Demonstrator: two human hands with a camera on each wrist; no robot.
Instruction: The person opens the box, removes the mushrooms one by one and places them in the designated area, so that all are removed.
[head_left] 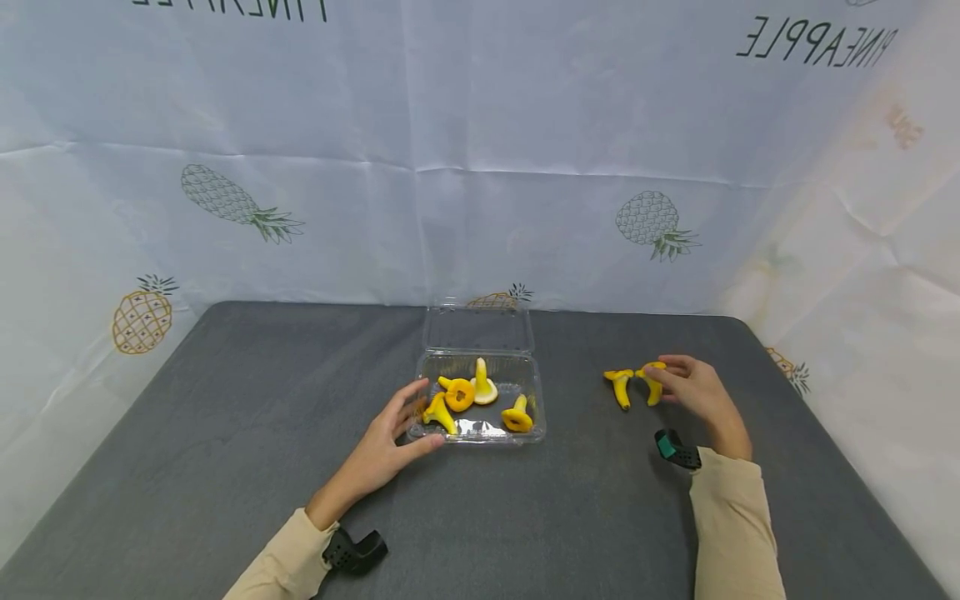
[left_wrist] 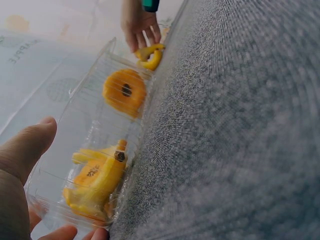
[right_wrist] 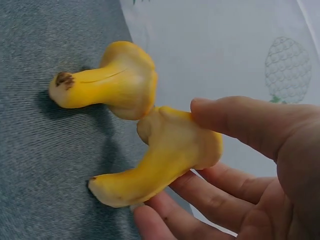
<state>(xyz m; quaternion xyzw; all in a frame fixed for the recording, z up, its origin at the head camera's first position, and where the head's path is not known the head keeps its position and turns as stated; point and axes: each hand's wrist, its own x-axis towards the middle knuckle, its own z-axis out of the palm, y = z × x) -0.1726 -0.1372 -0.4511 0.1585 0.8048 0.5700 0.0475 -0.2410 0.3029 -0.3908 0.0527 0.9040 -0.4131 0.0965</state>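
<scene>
In the head view, a clear plastic clamshell container (head_left: 480, 437) stands with its lid (head_left: 480, 329) tipped back. Several yellow mushrooms (head_left: 460, 395) lie inside it. My left hand (head_left: 382, 450) holds the container's near left corner, thumb along the front and fingers at the left side; the left wrist view shows its thumb (left_wrist: 30, 145) at the clear wall. Off to the right, my right hand (head_left: 693, 387) pinches the cap of a curved yellow mushroom (right_wrist: 170, 145) between thumb and fingers. Against that cap lies another yellow mushroom (right_wrist: 100, 82), stem toward the dark tabletop.
The dark grey table (head_left: 540, 517) reaches back to a white cloth backdrop (head_left: 480, 233) printed with pineapples. The container sits near the table's middle, its lid leaning toward the backdrop. A black band (head_left: 678, 450) is worn at the right wrist, another (head_left: 354, 552) at the left.
</scene>
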